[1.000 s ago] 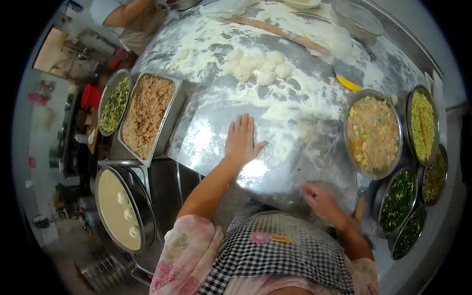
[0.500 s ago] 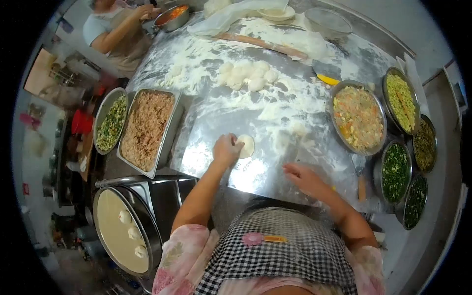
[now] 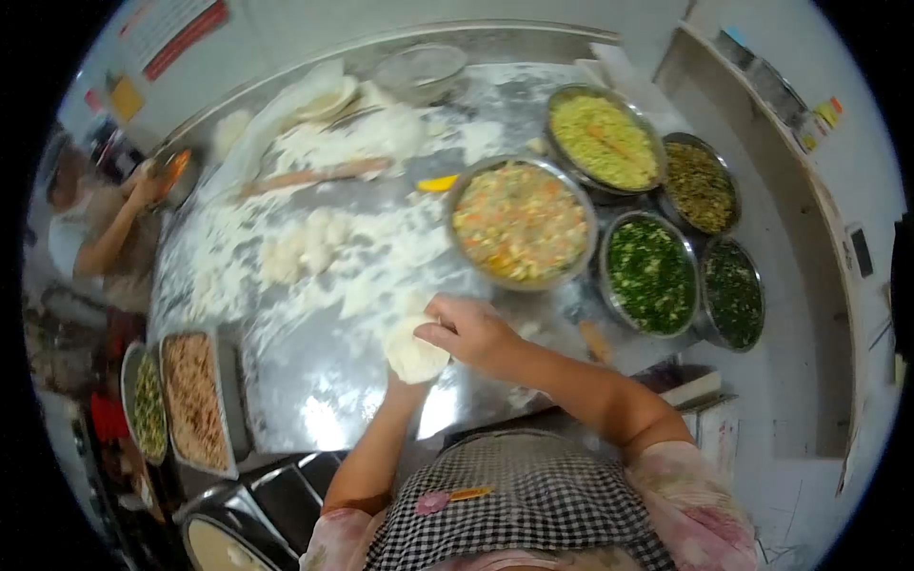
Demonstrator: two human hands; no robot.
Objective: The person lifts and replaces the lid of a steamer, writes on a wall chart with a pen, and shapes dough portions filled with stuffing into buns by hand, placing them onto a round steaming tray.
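Observation:
A round, flat dough wrapper [image 3: 415, 356] is held just over the near part of the steel table. My left hand [image 3: 407, 387] is beneath it, bearing it, and the dough hides most of those fingers. At the wrapper's right edge, my right hand [image 3: 471, 335] pinches the rim between thumb and fingers. A wide bowl of chopped vegetable and egg filling [image 3: 519, 221] stands just beyond my right hand. Farther off to the left, several small dough pieces [image 3: 307, 246] lie in a floury heap.
Bowls of yellow shreds [image 3: 605, 143], chopped greens [image 3: 651, 274] and darker fillings crowd the right side. A meat tray [image 3: 195, 400] is at left, near a round pan [image 3: 214, 547]. A rolling pin [image 3: 314, 177] lies at the back. Another person [image 3: 95, 228] stands at far left.
The view has swung right. The wrapper, flat on the table under my left hand before, now rests on that hand. My right hand has come from the table to its edge.

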